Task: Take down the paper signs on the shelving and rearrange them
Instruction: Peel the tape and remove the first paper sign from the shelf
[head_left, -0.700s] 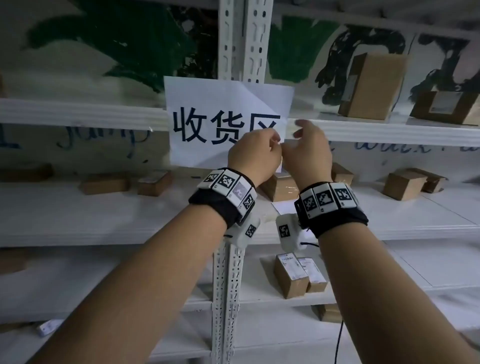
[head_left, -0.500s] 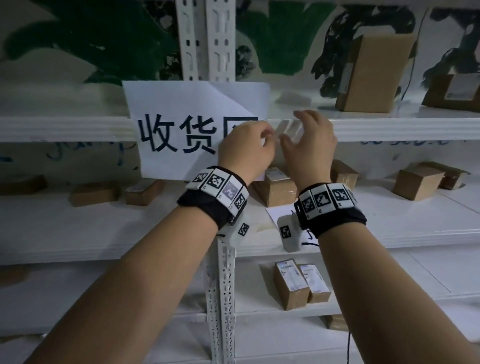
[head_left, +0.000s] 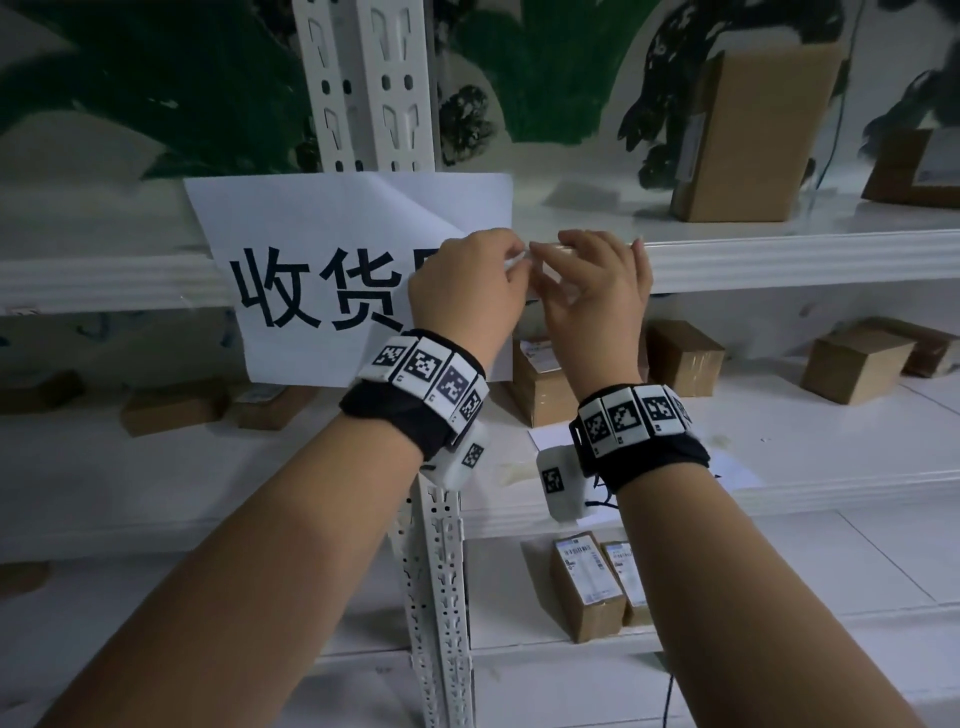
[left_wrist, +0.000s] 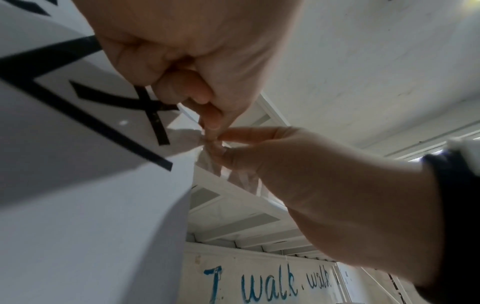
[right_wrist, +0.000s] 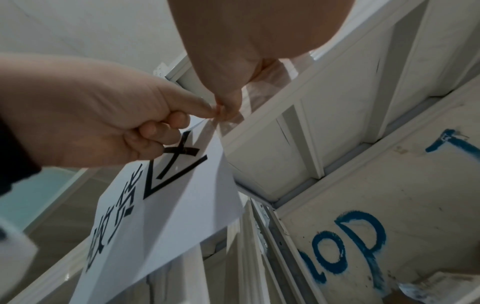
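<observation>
A white paper sign (head_left: 322, 234) with black characters hangs over the front of a white shelf beam (head_left: 779, 260); its top right corner is creased. My left hand (head_left: 514, 254) pinches the sign's right edge at beam height, the other fingers curled. Touching it, my right hand (head_left: 540, 254) pinches a strip of clear tape (left_wrist: 241, 176) between thumb and forefinger. From the left wrist, the sign (left_wrist: 78, 185) fills the left side and the two pinches meet at its edge. From the right wrist, the tape (right_wrist: 231, 125) runs from the sign (right_wrist: 168, 205) onto the beam.
A white perforated upright (head_left: 363, 104) stands behind the sign. Cardboard boxes (head_left: 748, 135) sit on the upper shelf, and smaller ones (head_left: 852, 364) on the shelf below. A loose sheet of paper (head_left: 550, 441) lies on the middle shelf under my right wrist.
Both hands have risen along the sign's right edge to the beam. The right hand's spread fingers have closed into a pinch beside the left hand's fingertips.
</observation>
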